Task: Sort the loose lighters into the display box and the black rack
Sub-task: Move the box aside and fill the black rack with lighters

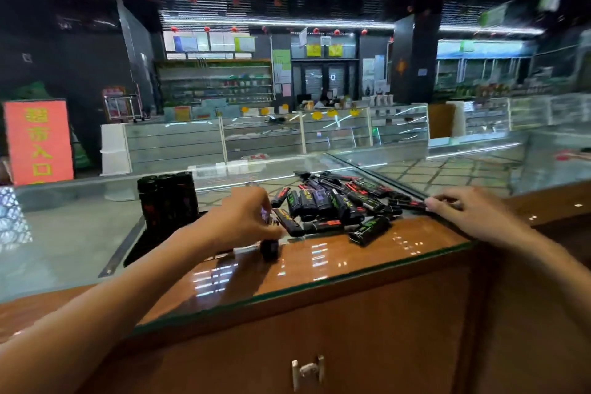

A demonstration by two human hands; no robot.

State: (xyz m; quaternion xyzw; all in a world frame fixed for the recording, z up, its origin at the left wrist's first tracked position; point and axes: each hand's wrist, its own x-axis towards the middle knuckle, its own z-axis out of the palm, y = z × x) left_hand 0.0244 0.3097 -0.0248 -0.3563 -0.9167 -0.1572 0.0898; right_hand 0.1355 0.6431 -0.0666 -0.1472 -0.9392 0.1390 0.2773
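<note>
A heap of loose black lighters (335, 205) with red, green and purple print lies on the glass counter top (319, 269). At the heap's left edge my left hand (240, 217) curls its fingers round a lighter. A small black lighter (269, 249) lies on the glass just below that hand. My right hand (470, 211) reaches to the heap's right edge and pinches a black and red lighter (412, 204) at its fingertips. A black block of upright lighters (168, 198), the display box or rack, stands left of my left hand. The image is motion-blurred.
A metal rail (121, 246) runs along the glass at the left below the block. The wooden cabinet front (319, 345) with a metal handle (307, 370) lies below the counter edge. Glass showcases (265, 137) and shop shelves fill the background.
</note>
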